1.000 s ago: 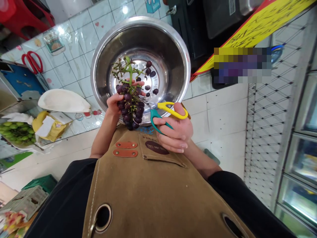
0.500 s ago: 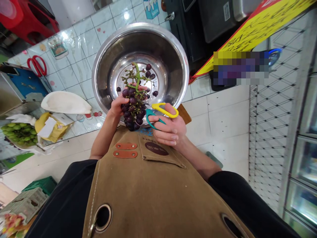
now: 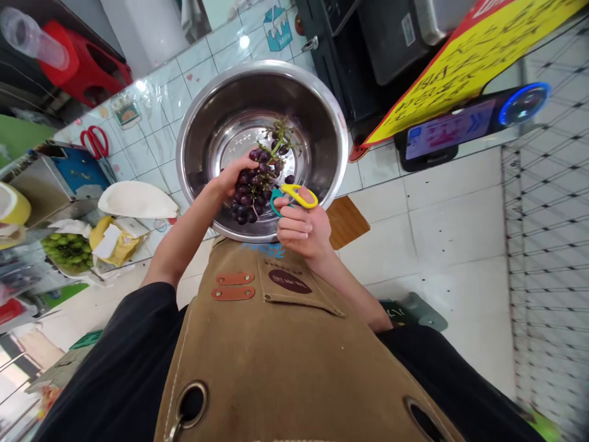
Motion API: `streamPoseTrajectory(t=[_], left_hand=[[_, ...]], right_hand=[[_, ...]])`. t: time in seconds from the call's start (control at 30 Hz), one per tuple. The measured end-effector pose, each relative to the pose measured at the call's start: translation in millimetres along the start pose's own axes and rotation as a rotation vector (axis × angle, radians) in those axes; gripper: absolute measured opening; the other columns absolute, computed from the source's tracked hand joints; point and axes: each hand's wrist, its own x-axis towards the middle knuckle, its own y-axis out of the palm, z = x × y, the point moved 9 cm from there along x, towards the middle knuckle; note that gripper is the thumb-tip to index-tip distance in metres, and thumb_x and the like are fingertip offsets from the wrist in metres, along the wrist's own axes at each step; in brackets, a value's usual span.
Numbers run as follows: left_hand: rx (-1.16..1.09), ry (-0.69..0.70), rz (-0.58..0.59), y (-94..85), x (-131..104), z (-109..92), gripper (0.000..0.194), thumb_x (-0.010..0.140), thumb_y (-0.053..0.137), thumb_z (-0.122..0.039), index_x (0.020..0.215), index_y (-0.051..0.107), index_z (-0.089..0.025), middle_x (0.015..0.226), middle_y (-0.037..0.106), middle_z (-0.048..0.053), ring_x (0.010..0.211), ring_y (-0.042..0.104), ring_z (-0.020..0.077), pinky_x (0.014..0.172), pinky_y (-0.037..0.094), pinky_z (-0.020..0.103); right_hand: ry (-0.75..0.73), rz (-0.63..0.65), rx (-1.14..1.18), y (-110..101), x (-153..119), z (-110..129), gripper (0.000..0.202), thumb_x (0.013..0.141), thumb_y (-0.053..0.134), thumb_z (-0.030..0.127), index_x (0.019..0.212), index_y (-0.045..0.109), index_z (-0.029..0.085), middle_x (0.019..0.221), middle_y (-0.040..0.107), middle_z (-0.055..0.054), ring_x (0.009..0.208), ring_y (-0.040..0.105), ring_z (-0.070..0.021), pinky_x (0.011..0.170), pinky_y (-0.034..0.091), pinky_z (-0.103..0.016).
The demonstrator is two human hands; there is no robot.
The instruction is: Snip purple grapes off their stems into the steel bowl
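Note:
A bunch of dark purple grapes point(image 3: 248, 195) hangs over a large steel bowl point(image 3: 197, 110), its bare green stems pointing away from me. My left hand point(image 3: 235, 174) is closed round the bunch from the left. My right hand point(image 3: 304, 224) grips scissors point(image 3: 301, 196) with one yellow and one teal handle; their blades reach in among the grapes and are mostly hidden. A loose grape point(image 3: 289, 179) shows just right of the bunch, above the yellow handle. What lies beneath the bunch in the bowl is partly covered.
Left of the bowl are a white scoop-shaped dish point(image 3: 135, 199), green grapes point(image 3: 69, 252), a yellow package point(image 3: 115, 239) and red-handled scissors point(image 3: 95, 142). On the right stand a yellow sign point(image 3: 442, 73) and a device with a lit screen point(image 3: 451, 132). A brown board point(image 3: 347, 221) lies near my right wrist.
The bunch has tilted, its stems swinging to the right and its body now farther inside the bowl. My left hand has moved deeper over the bowl. The scissors stay beside the grapes.

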Motion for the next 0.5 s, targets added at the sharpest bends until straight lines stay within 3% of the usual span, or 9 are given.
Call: streamPoseTrajectory(t=[0.17,0.3,0.4,0.5], left_hand=[[0.237,-0.068,0.039,3.7,20.6,-7.2,0.054,0.064,0.074,-0.025,0.117,0.067,-0.022,0.091,0.079,-0.003,0.083,0.077,0.0239,0.084,0.063,0.037],[0.258,-0.146,0.114,7.4,22.5,-11.9,0.064,0.064,0.070,-0.025,0.127,0.067,-0.021,0.099,0.080,0.002,0.091,0.080,0.0298,0.091,0.064,0.044],[0.207,-0.186,0.043,-2.3,22.0,-16.6,0.065,0.068,0.070,-0.032,0.131,0.066,-0.018,0.103,0.082,0.006,0.095,0.082,0.0343,0.091,0.065,0.049],[0.261,-0.177,-0.007,-8.7,20.9,-19.1,0.066,0.068,0.073,-0.029,0.133,0.065,-0.018,0.104,0.083,0.007,0.091,0.083,0.0322,0.088,0.067,0.046]], right_hand=[[-0.041,-0.025,-0.011,-12.1,-9.6,16.8,0.039,0.116,0.031,0.057,0.105,0.047,0.023,0.054,0.039,0.012,0.044,0.047,-0.0100,0.044,0.043,-0.018],[0.159,0.189,-0.242,-7.2,-30.4,2.0,0.060,0.104,0.039,0.082,0.114,0.047,0.023,0.064,0.050,0.009,0.043,0.043,-0.0106,0.040,0.045,-0.023],[0.249,0.267,-0.458,-11.4,-51.2,-8.6,0.074,0.094,0.044,0.094,0.119,0.046,0.024,0.075,0.059,0.004,0.048,0.050,-0.0130,0.041,0.050,-0.028],[0.185,0.240,-0.591,-18.9,-57.5,0.4,0.072,0.093,0.055,0.091,0.120,0.048,0.024,0.080,0.061,0.003,0.054,0.056,-0.0134,0.044,0.049,-0.025]])
